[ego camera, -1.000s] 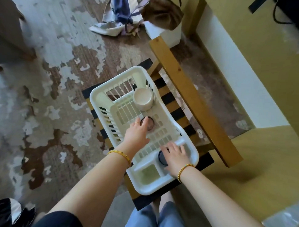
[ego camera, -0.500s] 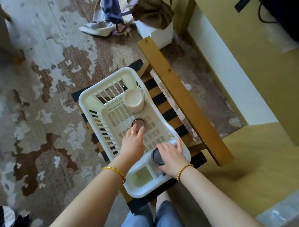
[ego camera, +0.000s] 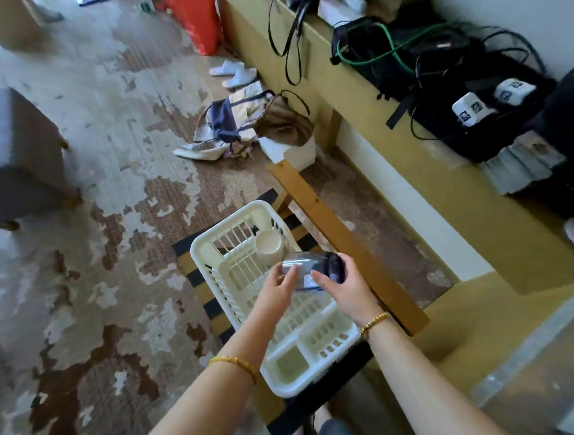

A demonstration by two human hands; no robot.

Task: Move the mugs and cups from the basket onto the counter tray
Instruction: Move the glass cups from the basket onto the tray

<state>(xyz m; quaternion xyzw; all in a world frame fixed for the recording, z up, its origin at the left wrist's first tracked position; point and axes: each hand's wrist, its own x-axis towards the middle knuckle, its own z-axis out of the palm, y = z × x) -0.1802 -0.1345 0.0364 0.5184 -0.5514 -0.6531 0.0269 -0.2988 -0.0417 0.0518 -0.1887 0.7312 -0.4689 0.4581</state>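
Both of our hands have come up out of the white dish basket [ego camera: 236, 295] since the earlier frames, and the two dark cups that stood in it a moment ago are now lifted clear and held together above its middle. Our left hand [ego camera: 277, 288] curls its fingers round the clear glass cup [ego camera: 297, 269] on the left, while our right hand [ego camera: 343, 289] wraps round the dark cup [ego camera: 334, 268] on the right; the two cups lie tipped on their sides and touch or overlap each other, though motion blur keeps us from telling exactly how they meet. A cream mug [ego camera: 270, 246] stands in the far part of the basket, just beyond the raised cups. Our view has also swung upward, so that more of the room shows: the basket rests on a striped black and yellow seat pad [ego camera: 196, 277] of a wooden chair [ego camera: 339, 244], with a worn patterned carpet [ego camera: 98, 225] on the left. To the right runs a yellow desk [ego camera: 442, 184] carrying a black bag [ego camera: 463, 78] with tangled cables [ego camera: 380, 53]. White slippers [ego camera: 233, 71] lie on the floor farther off, near a red bag [ego camera: 198, 17].
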